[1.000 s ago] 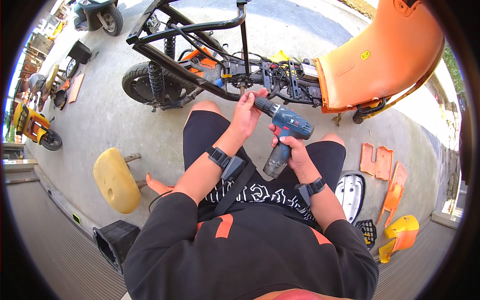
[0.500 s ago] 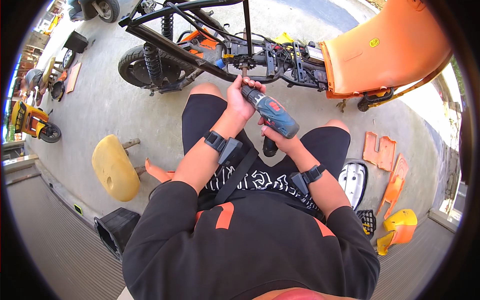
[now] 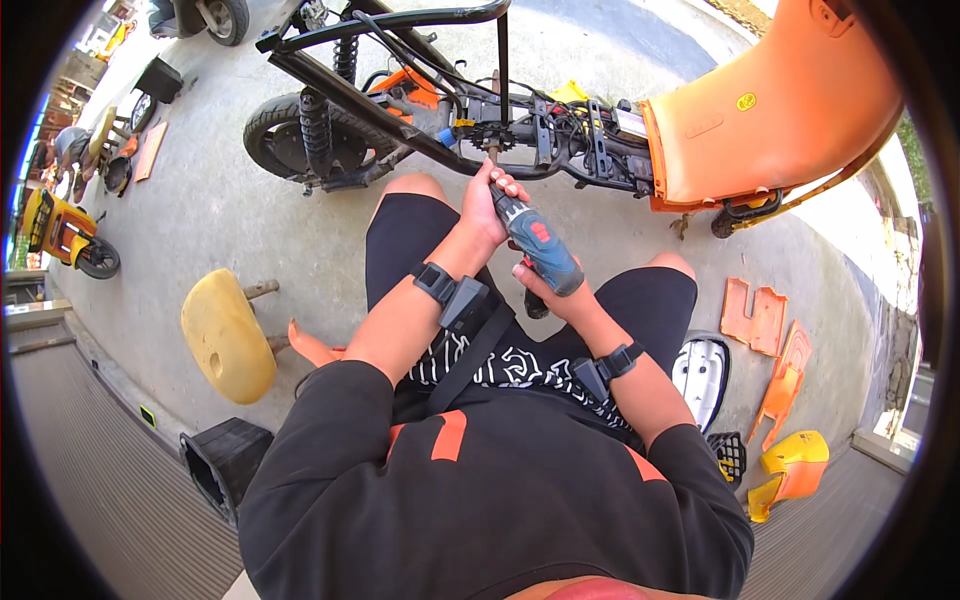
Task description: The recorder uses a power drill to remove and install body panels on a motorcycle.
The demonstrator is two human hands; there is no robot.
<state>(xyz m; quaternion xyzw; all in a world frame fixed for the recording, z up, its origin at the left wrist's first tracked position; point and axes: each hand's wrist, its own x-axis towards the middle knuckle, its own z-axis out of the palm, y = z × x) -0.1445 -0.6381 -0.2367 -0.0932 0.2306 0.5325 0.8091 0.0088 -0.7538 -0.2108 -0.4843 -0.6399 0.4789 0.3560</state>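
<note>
We log the blue cordless drill (image 3: 535, 245) at frame centre, just above the person's lap, tilted with its nose up-left toward the stripped scooter frame (image 3: 440, 130). The bit meets the frame just below a small toothed sprocket (image 3: 490, 135). The left hand (image 3: 485, 205) is closed around the drill's front end. The right hand (image 3: 550, 295) is wrapped around the drill's grip from below. Both wrists carry black strapped bands. Outward: an orange body panel (image 3: 770, 110) stands at upper right, the rear wheel (image 3: 290, 135) at upper left. A yellow seat (image 3: 225, 335) lies at left, a black box (image 3: 225, 460) below it. Loose orange panels (image 3: 765, 325) lie at right.
</note>
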